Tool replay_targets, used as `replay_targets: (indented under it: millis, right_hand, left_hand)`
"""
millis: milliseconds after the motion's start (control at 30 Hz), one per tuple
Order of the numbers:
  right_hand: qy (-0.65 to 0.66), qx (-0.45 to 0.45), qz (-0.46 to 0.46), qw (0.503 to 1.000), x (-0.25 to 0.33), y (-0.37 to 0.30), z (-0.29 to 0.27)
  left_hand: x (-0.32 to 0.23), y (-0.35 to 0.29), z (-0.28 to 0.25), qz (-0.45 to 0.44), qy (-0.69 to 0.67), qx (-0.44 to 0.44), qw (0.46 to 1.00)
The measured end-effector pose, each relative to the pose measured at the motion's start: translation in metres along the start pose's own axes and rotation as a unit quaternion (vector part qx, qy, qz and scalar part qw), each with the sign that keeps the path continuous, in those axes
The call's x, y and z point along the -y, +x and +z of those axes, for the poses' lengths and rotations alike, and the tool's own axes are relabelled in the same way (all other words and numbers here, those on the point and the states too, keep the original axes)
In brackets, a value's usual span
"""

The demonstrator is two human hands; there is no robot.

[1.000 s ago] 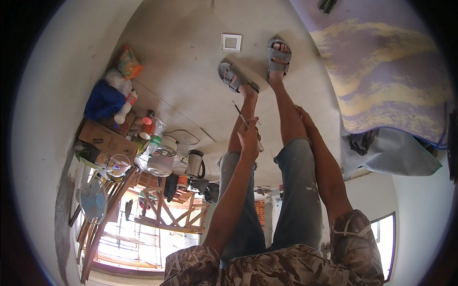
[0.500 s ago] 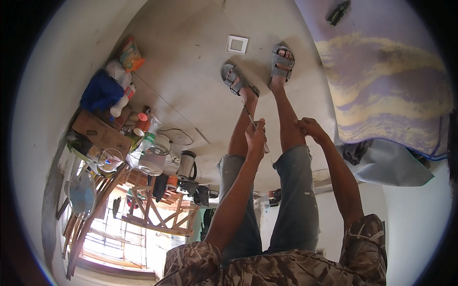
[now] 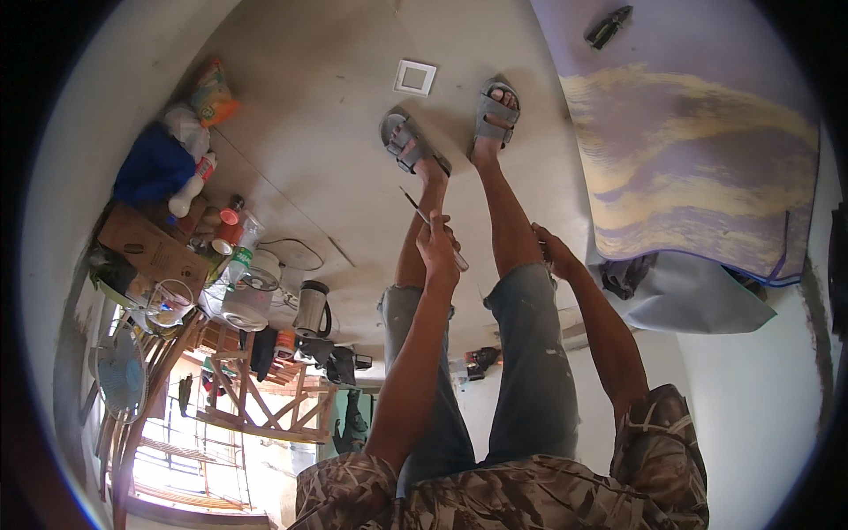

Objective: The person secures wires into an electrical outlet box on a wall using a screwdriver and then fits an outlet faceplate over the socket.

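My left hand (image 3: pixel 439 250) is closed around a slim screwdriver (image 3: pixel 415 206), in front of my left shin. Its thin shaft points up and left, and the pale handle end sticks out below the fist. Beside my right knee, my right hand (image 3: pixel 555 253) has its fingers curled together; whatever may be between them is too small to make out. A white square frame (image 3: pixel 398 76) lies on the floor just beyond my grey sandals (image 3: pixel 402 141). Dark green-handled pliers (image 3: pixel 608 28) rest on the purple and yellow mat at the far right.
The purple and yellow mat (image 3: pixel 689 132) covers a surface on the right, with grey sheeting (image 3: pixel 698 296) under its near end. Along the left wall stand a cardboard box (image 3: pixel 150 243), bottles, a rice cooker (image 3: pixel 247 305), a steel kettle (image 3: pixel 311 309) and a fan (image 3: pixel 121 375).
The whole view has shifted, so everything sits a little further left. My right hand's fingers have turned and curled upward beside the knee; my left hand still grips the screwdriver, now tilted more to the left.
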State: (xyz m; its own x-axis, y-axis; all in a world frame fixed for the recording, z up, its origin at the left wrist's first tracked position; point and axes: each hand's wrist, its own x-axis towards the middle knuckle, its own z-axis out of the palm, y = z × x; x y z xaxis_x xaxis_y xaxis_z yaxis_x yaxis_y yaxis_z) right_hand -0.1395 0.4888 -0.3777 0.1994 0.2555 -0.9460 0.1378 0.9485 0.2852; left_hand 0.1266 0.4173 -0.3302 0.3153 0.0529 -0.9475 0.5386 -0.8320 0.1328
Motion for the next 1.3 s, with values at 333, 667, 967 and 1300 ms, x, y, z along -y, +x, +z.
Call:
replay_targets:
  millis: [333,667,967,1300]
  right_hand:
    - [0.059,-0.024,-0.124,0.990,0.016,0.077,0.001]
    - [-0.200,-0.013,-0.062,0.978,0.053,-0.022,0.004]
    - [-0.511,-0.271,-0.514,0.634,0.215,0.171,0.106]
    - [-0.437,-0.271,-0.554,0.655,0.260,0.233,0.190]
  left_hand:
    - [0.002,0.006,0.000,-0.133,-0.186,-0.025,0.973]
    - [0.011,0.005,0.006,-0.161,-0.187,0.030,0.969]
    - [-0.031,0.000,0.014,-0.094,-0.103,0.041,0.989]
    - [-0.051,0.004,0.020,-0.037,-0.029,-0.002,0.999]
